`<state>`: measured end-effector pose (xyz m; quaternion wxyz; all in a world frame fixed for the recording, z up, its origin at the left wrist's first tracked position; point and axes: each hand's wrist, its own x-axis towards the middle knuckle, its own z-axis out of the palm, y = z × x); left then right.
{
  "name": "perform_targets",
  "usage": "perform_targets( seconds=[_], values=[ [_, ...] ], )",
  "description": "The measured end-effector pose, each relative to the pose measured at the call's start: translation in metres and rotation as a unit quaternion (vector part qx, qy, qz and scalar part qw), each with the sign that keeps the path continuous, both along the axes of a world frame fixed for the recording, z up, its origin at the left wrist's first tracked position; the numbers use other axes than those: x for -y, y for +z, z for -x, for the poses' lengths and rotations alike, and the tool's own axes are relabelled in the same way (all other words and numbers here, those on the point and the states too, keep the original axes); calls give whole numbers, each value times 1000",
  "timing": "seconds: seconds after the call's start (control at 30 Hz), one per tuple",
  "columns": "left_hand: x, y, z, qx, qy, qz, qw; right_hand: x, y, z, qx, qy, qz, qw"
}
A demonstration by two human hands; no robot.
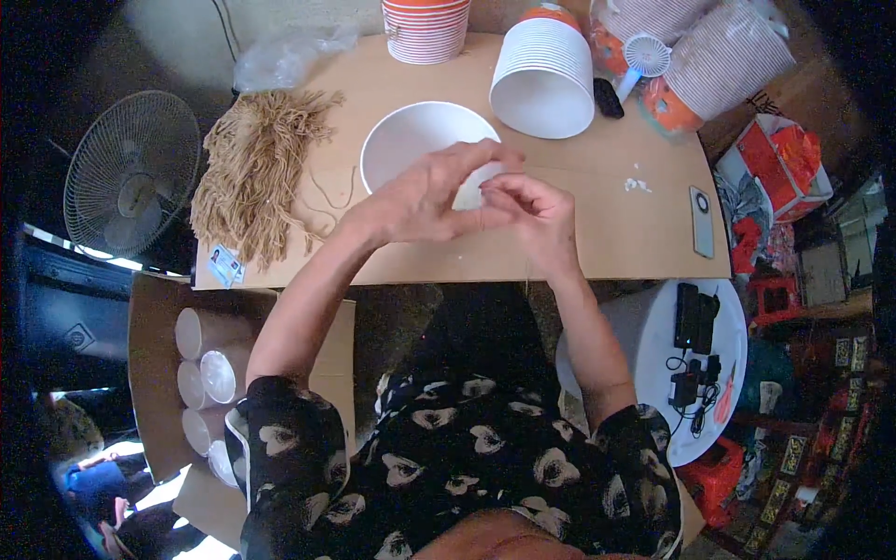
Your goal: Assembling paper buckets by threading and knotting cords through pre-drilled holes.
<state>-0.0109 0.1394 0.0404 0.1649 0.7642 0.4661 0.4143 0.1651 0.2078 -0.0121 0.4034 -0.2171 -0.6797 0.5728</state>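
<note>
Over the near half of the cardboard-topped table (579, 252), my left hand (425, 201) curls its thumb and fingers around a small white round piece (474, 189). Close against it, my right hand (539, 210) has thumb and fingers pinched together at the piece's right edge. What those fingertips hold, if anything, is too small to tell. Just behind my left hand sits a large white paper tub (401, 135), its lower part covered by the hand. A heap of tan cord strands (247, 177) lies left of my hands, with a few loose strands trailing toward the tub.
Stacked tubs (541, 84) line the table's back, beside bagged stacks (728, 61) and a small handheld fan (646, 58). A phone (701, 222) lies at the right edge. A wire-caged fan (131, 177) stands left; below it, a carton (154, 373) holds several white-topped cylinders.
</note>
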Motion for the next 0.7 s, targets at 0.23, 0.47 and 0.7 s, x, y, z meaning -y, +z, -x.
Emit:
perform_targets(
  seconds=[0.23, 0.47, 0.7],
  values=[
    [10, 0, 8, -126, 43, 5, 991, -11, 24, -24, -33, 7, 127, 991],
    [14, 24, 4, -56, 44, 78, 994, -9, 31, -23, 7, 53, 129, 990],
    [-8, 13, -16, 324, -81, 325, 885, -12, 29, -32, -18, 32, 133, 990]
  ],
)
